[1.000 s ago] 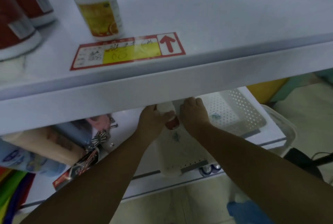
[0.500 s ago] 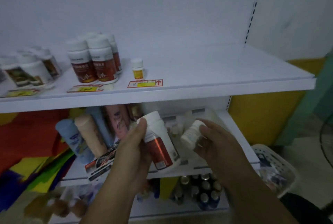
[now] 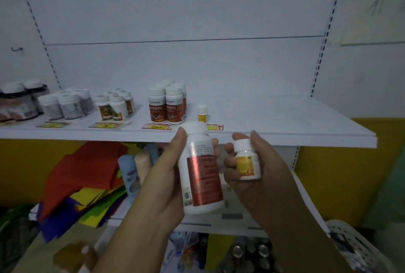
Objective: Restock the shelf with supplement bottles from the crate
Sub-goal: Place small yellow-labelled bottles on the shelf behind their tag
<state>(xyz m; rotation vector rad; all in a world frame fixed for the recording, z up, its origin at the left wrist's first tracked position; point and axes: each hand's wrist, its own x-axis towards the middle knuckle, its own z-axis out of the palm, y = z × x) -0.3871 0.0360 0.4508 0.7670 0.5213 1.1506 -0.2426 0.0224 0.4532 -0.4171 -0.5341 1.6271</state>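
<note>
My left hand (image 3: 162,182) grips a large white bottle with a red label (image 3: 200,169), held upright in front of the shelf edge. My right hand (image 3: 258,169) holds a small white bottle with a yellow label (image 3: 246,160). The white shelf (image 3: 285,123) above them carries a cluster of matching red-label bottles (image 3: 166,106) and one small yellow-label bottle (image 3: 202,113) standing alone to their right. The white perforated crate (image 3: 355,246) shows at the lower right, partly cut off.
Further left on the shelf stand orange-label bottles (image 3: 114,106), grey-label bottles (image 3: 65,106) and dark jars (image 3: 19,101). Yellow price tags (image 3: 155,127) line the front edge. Tubes (image 3: 131,174) and coloured sheets (image 3: 83,180) fill the lower shelf; cans (image 3: 247,253) sit below.
Both hands came out from under the shelf, each holding a bottle, and rose to the shelf's front edge. The view lifted from the lower shelf to the upper one.
</note>
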